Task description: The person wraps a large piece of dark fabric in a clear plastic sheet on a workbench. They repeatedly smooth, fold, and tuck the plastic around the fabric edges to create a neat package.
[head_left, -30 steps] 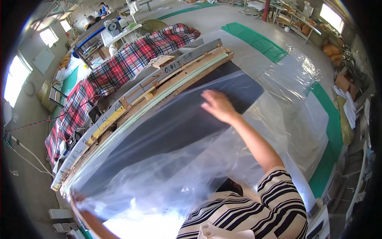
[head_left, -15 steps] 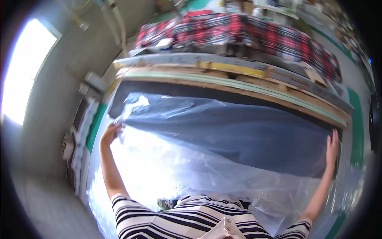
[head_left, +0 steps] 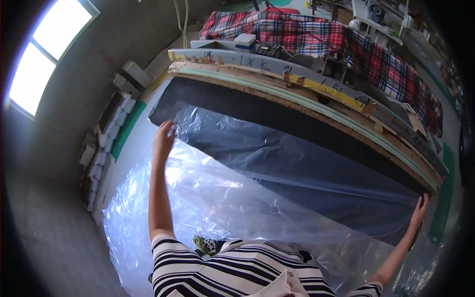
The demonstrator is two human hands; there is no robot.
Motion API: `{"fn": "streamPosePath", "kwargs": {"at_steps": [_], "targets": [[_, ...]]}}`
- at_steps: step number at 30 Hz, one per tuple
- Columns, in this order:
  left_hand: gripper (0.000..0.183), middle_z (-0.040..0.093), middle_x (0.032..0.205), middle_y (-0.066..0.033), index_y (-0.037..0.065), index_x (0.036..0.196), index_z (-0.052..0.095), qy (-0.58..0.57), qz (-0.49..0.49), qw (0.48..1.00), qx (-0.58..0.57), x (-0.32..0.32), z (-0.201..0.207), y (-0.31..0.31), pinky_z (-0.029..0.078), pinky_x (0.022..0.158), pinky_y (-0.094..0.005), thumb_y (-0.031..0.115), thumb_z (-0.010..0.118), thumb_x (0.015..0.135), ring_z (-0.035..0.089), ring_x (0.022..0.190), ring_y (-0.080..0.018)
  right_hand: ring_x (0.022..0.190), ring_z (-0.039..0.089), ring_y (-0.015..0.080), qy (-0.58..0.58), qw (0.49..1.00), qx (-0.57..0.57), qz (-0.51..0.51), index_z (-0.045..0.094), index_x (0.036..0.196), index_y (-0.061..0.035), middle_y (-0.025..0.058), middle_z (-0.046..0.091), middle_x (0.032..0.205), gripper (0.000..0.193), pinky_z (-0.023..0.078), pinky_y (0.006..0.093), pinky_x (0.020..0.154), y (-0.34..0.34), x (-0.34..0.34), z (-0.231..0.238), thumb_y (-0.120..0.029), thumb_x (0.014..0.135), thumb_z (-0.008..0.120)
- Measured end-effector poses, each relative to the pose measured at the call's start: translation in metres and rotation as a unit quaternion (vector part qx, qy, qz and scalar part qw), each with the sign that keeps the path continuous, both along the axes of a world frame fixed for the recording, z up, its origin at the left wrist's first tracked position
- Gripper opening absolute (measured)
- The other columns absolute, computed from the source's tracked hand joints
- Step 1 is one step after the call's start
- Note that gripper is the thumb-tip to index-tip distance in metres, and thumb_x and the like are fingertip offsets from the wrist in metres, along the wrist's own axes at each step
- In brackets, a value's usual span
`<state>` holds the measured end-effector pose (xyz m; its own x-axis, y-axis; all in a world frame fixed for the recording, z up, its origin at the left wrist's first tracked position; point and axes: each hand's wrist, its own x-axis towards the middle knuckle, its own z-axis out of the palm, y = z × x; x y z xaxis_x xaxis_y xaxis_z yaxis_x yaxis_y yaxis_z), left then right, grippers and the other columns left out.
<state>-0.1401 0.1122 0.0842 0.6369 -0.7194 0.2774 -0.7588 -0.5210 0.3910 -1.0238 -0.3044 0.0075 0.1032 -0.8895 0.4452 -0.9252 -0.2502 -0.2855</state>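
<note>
A large sheet of clear plastic film spreads in front of me, partly over a long black flat surface and hanging down toward my body. My left hand is closed on the film near the left end of the black surface. At the far right end my right hand pinches the film's edge, and creases run toward its fingers. Both arms reach wide apart. Through the film the black surface looks bluish grey; a strip along its far side lies uncovered.
Beyond the black surface runs a wooden bench edge with a marked grey rail. A white-and-blue box sits behind it. Red plaid cloth covers something further back. White bundles line the left wall under a window.
The view has swung, so the bench slants more down to the right. A wider strip of black shows at the far side, and the film lies lower. Both hands still hold it.
</note>
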Motion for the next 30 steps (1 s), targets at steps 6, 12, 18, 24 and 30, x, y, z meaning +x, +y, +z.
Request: {"fn": "streamPosePath", "kwargs": {"at_steps": [6,12,18,24,30], "targets": [[0.045,0.039,0.133,-0.0173,0.01,0.123,0.048,-0.113,-0.052,0.992,0.039,0.005,-0.031,-0.109,0.023,0.104,-0.0456,0.034,0.05,0.086,0.032,0.126,-0.0329,0.122,0.038,0.0338,0.151,0.979,-0.043,-0.13,0.045,0.124,0.0016,0.0211,0.041,0.13,0.049,0.028,0.0397,0.102,0.043,-0.004,0.0,-0.033,0.09,0.047],[0.055,0.031,0.139,-0.0155,0.008,0.134,0.035,-0.129,0.055,0.982,0.124,0.068,-0.045,-0.073,0.022,0.105,-0.0417,0.042,0.036,0.091,0.028,0.129,-0.0298,0.119,0.039,0.0322,0.112,0.981,0.008,-0.159,0.045,0.123,-0.006,0.0155,0.044,0.128,0.044,0.031,0.042,0.098,0.068,0.036,0.027,-0.03,0.087,0.044],[0.056,0.026,0.141,-0.0162,0.009,0.136,0.033,-0.102,0.026,0.984,0.142,0.065,-0.06,-0.084,0.019,0.106,-0.04,0.044,0.034,0.092,0.024,0.131,-0.0288,0.114,0.044,0.0342,0.025,0.973,0.093,-0.21,0.041,0.127,-0.0147,0.0137,0.041,0.131,0.046,0.034,0.0435,0.095,0.03,-0.007,0.027,-0.025,0.083,0.039],[0.046,0.037,0.134,-0.0206,-0.001,0.125,0.043,-0.238,-0.035,0.94,0.244,0.022,-0.037,-0.085,0.024,0.105,-0.0405,0.03,0.035,0.092,0.03,0.126,-0.0341,0.109,0.051,0.0307,-0.003,0.988,0.044,-0.148,0.05,0.119,-0.0021,0.018,0.056,0.114,0.039,0.038,0.0374,0.092,-0.012,-0.051,-0.004,-0.026,0.089,0.044],[0.054,0.039,0.133,-0.0168,0.008,0.127,0.042,-0.201,0.068,0.974,0.081,0.026,-0.065,-0.105,0.028,0.1,-0.0454,0.045,0.039,0.087,0.035,0.125,-0.03,0.11,0.051,0.0259,-0.102,0.989,-0.093,-0.049,0.05,0.122,-0.0059,0.0124,0.052,0.123,0.033,0.04,0.0339,0.091,-0.033,-0.063,0.012,-0.016,0.09,0.045]]}}
